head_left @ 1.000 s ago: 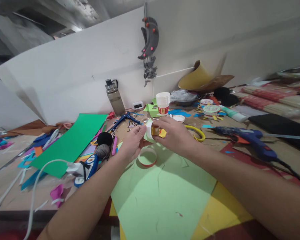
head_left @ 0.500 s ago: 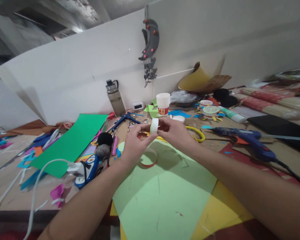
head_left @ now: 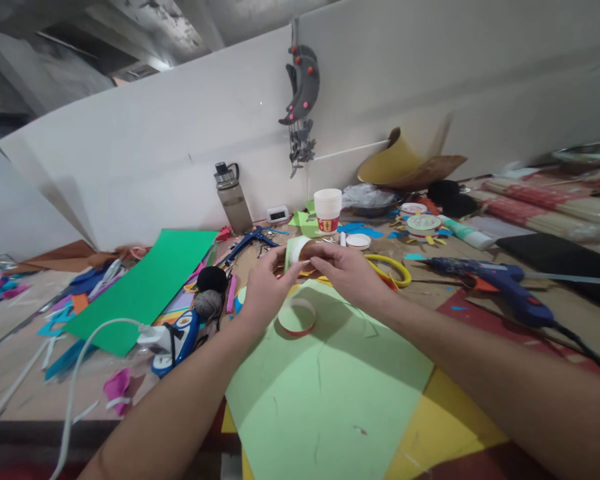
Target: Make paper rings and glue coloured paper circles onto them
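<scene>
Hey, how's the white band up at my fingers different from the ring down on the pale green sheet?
The white band is raised in your left hand; the ring lies on the pale green sheet. The band is turned sideways and partly covered by fingers, while the ring's opening faces up. The ring has a red lower edge; the band shows none. Both are curved.

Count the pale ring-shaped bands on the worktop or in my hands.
2: a held band between the left hand and right hand, partly covered; a loose band lying on the light green sheet, nearer you. Others could be hidden by the hands.
</scene>
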Demonstrator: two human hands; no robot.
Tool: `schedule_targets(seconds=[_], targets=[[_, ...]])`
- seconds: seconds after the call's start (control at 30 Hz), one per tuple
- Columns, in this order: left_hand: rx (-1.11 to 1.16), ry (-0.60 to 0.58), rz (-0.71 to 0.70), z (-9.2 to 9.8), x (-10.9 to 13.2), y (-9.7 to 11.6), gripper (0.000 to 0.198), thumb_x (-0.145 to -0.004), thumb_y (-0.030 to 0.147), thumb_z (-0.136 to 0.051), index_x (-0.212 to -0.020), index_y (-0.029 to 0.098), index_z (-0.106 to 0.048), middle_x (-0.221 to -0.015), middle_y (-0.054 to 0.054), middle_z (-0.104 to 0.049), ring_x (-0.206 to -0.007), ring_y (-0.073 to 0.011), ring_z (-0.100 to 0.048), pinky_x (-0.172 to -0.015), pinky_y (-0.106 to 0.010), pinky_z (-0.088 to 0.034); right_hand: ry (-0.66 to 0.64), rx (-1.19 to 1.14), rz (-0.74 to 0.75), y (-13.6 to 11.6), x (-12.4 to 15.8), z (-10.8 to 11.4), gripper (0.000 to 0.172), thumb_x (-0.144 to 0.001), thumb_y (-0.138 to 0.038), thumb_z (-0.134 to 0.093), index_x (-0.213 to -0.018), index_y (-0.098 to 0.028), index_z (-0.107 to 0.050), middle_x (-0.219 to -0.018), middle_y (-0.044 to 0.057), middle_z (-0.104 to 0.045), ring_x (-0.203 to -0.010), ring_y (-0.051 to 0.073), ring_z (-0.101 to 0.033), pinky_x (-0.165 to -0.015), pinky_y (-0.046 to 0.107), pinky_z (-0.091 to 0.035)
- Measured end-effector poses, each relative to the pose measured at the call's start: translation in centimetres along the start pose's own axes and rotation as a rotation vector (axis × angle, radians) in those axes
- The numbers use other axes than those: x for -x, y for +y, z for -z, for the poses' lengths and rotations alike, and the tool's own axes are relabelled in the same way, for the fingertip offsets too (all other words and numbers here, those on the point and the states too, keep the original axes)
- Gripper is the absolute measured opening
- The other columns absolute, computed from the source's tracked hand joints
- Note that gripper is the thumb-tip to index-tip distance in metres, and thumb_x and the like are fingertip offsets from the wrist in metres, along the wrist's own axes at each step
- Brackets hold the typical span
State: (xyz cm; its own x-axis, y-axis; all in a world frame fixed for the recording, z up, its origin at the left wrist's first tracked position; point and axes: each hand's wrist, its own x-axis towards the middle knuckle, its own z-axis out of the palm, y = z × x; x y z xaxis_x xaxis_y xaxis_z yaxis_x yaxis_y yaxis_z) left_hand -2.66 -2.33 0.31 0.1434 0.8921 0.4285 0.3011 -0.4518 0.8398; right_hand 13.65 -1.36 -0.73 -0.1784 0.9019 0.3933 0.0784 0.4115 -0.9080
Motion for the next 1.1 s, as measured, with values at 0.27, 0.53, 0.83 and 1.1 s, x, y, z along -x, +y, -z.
schedule_targets(seconds=[0.27,0.53,0.83,1.1], targets=[[0.199,0.113,0.052,0.2,-0.3,-0.3,0.035,-0.075,0.035,-0.072,-0.103,0.016,-0.064,-0.104,-0.009,-0.072,-0.09,-0.0203,-0.068,-0.084,-0.037,-0.054,0.18,0.035,-0.036,0.1,0.0,0.1,0.016,-0.081,-0.026,-0.059,-0.094,-0.019,-0.065,-0.089,0.004,-0.07,-0.08,0.017,-0.064,-0.075,0.034,-0.053],[0.084,0.064,0.051,-0.2,0.3,0.1,0.036,-0.074,0.037,-0.074,-0.101,0.015,-0.064,-0.101,-0.01,-0.07,-0.087,-0.0194,-0.068,-0.08,-0.035,-0.055,0.17,0.058,-0.004,0.0,0.2,-0.2,0.02,-0.081,-0.024,-0.059,-0.099,-0.018,-0.065,-0.095,0.005,-0.07,-0.082,0.016,-0.063,-0.077,0.034,-0.051],[0.024,0.023,0.045,-0.9,0.7,-0.4,0.036,-0.072,0.037,-0.076,-0.098,0.016,-0.064,-0.097,-0.009,-0.071,-0.084,-0.0193,-0.068,-0.079,-0.035,-0.054,0.103,0.173,0.027,0.0,0.3,-0.2,0.026,-0.076,-0.014,-0.061,-0.102,-0.016,-0.067,-0.098,0.008,-0.072,-0.085,0.018,-0.066,-0.077,0.034,-0.053],[0.016,0.036,0.004,-0.2,0.6,0.1,0.031,-0.089,0.046,-0.054,-0.088,0.018,-0.068,-0.093,-0.006,-0.069,-0.089,-0.018,-0.063,-0.082,-0.031,-0.049,-0.035,-0.052,-0.002,0.8,-0.1,0.0,0.034,-0.075,-0.015,-0.062,-0.108,-0.022,-0.071,-0.099,0.003,-0.075,-0.088,0.018,-0.069,-0.08,0.033,-0.054]])
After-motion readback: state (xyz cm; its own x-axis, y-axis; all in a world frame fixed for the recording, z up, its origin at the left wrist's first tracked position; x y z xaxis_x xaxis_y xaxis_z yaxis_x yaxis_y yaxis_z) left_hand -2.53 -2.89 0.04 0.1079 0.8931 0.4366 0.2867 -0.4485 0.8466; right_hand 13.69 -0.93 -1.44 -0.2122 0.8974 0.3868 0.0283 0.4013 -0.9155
